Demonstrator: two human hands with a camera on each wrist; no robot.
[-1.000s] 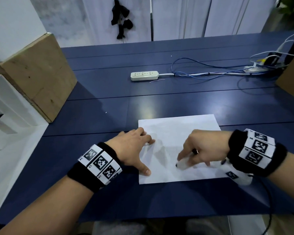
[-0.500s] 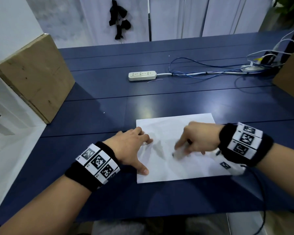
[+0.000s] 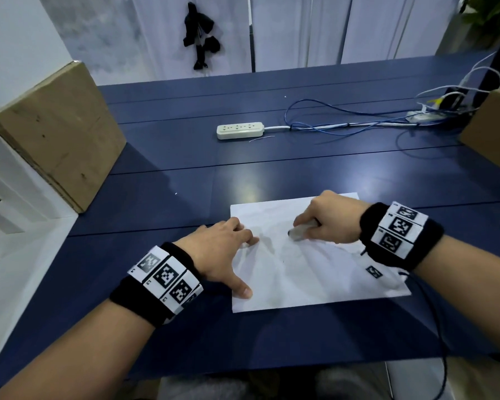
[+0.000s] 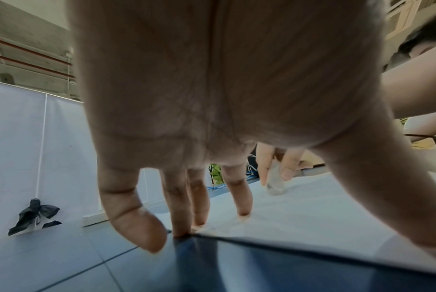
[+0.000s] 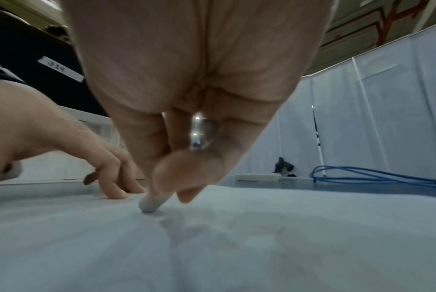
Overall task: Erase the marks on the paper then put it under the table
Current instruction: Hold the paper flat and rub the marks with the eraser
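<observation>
Two hands are busy on one white paper [image 3: 306, 272] that lies flat on the blue counter [image 3: 185, 157], near the front edge. The long side of the paper runs left to right, and its short sides point away toward the far wall. The sheet looks a bit wrinkled, with faint grey smudges near its middle.

The left hand [image 3: 217, 252] is spread flat, and its fingers [image 4: 239, 197] and thumb press down on the left edge of the paper.

The right hand [image 3: 329, 220] pinches a small white eraser [image 3: 298, 232] between thumb and fingers. The eraser lies low and slanted, with its tip pointing left and down. The tip touches the paper in the upper middle part, as the right wrist view shows [image 5: 150, 204].

Far back on the counter lie a white power strip [image 3: 239, 131] and some blue cables [image 3: 329, 122]. One brown cardboard box [image 3: 58, 131] stands at the left side
</observation>
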